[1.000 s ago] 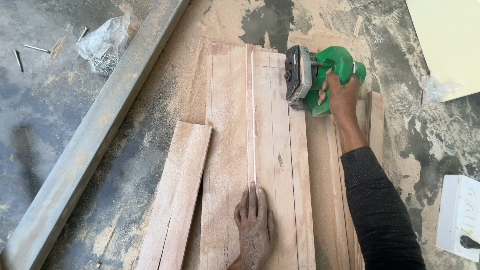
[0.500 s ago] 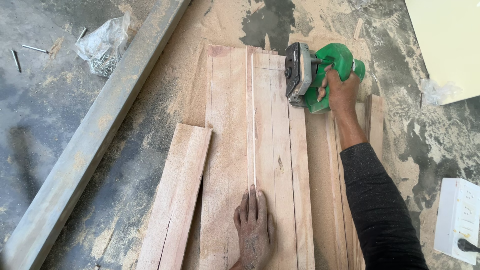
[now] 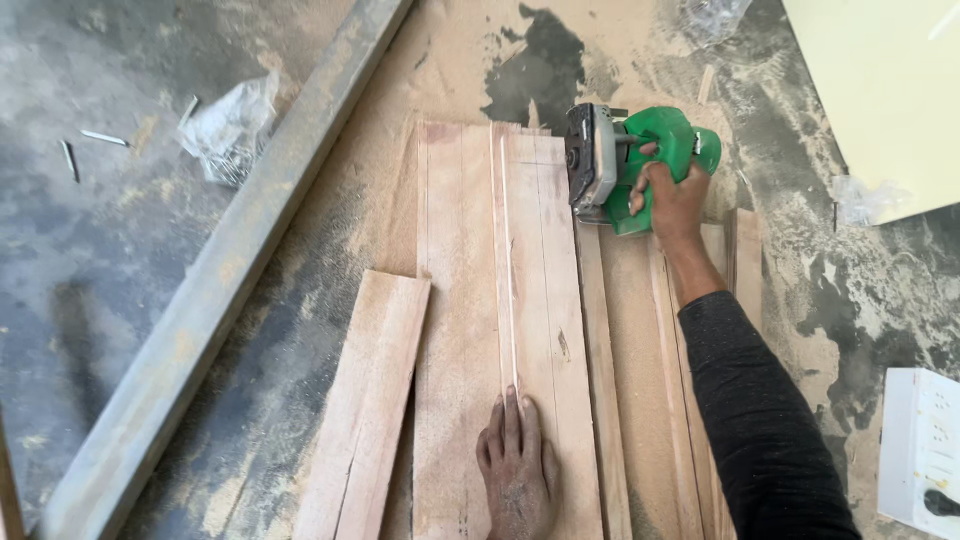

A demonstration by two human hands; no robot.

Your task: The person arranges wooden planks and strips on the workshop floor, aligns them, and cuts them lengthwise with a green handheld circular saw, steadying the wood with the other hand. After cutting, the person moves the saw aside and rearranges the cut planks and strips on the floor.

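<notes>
Right hand [image 3: 672, 205] stays wrapped around the green circular saw [image 3: 640, 165] at the upper centre, barely moved from a second ago. Left hand [image 3: 515, 470] still presses flat, fingers together, on the wooden board [image 3: 460, 330] at bottom centre.

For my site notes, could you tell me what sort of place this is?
Probably a woodworking spot on a bare floor: sawdust lies thick, the right hand grips a green power saw, and the left hand presses flat on a cut board.
</notes>
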